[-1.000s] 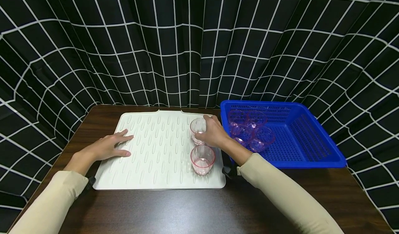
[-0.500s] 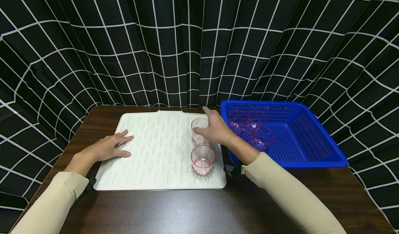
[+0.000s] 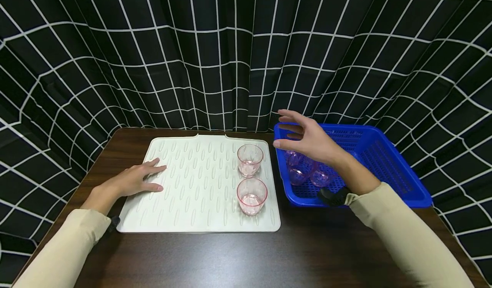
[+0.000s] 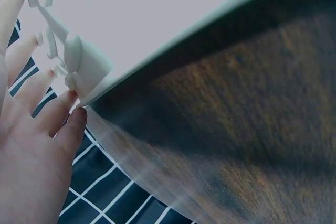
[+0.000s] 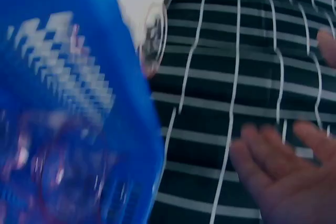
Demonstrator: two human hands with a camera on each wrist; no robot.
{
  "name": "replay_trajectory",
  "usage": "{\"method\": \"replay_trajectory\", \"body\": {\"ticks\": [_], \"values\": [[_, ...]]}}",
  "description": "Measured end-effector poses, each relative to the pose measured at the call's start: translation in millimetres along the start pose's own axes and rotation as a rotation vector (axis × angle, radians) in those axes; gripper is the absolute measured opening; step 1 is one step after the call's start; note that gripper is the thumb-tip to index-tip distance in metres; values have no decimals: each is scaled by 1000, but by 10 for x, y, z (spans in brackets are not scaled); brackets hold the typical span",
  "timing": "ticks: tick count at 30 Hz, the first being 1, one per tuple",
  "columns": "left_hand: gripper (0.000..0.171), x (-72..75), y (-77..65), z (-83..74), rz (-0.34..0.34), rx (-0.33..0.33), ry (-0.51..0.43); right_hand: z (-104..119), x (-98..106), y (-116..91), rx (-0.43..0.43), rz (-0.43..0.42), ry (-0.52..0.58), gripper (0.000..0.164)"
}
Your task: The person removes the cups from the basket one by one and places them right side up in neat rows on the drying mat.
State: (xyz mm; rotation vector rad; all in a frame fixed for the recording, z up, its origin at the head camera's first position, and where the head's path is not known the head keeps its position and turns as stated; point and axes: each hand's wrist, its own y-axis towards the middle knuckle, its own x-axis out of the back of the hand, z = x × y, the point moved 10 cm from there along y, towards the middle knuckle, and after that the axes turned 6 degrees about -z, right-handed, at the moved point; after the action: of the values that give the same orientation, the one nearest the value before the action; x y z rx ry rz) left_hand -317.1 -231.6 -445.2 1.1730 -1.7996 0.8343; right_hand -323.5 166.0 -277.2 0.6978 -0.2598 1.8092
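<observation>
Two clear pink-tinted cups stand upright on the right side of a white ribbed drying board: a far cup (image 3: 250, 160) and a near cup (image 3: 252, 197). My left hand (image 3: 132, 181) rests with spread fingers on the left edge of the white board (image 3: 192, 181); the left wrist view has its fingers along the board's edge. Over the left part of a blue plastic basket (image 3: 376, 202), my right hand (image 3: 311, 138) hovers, fingers extended and nothing held. Below it, several pink cups (image 3: 319, 177) lie in the basket, partly hidden by the hand and wrist.
Board and basket sit side by side on a dark wooden table (image 3: 200, 258). A black curtain (image 3: 184, 57) with a white grid hangs close behind and around the table. The basket's raised rim stands between the cups inside it and the board.
My right hand has let go of the far cup on the board, then lifted and moved right over the basket. The left hand has stayed in place.
</observation>
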Motion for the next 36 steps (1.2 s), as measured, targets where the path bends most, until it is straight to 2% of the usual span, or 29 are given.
{"method": "replay_trajectory", "body": {"ticks": [3,8,13,25,36], "values": [[82,3,-4,5,4,11,1,-63,167,-67,18,38,-3,72],[82,1,-10,1,6,11,2,-202,377,-158,0,74,-30,68],[80,-2,-25,8,5,11,-1,-396,472,-220,-20,143,-46,64],[80,-9,4,1,6,-3,-6,-1035,745,-402,-152,240,-143,69],[82,-11,10,31,0,7,-15,-1287,836,-487,-192,288,-165,66]]}}
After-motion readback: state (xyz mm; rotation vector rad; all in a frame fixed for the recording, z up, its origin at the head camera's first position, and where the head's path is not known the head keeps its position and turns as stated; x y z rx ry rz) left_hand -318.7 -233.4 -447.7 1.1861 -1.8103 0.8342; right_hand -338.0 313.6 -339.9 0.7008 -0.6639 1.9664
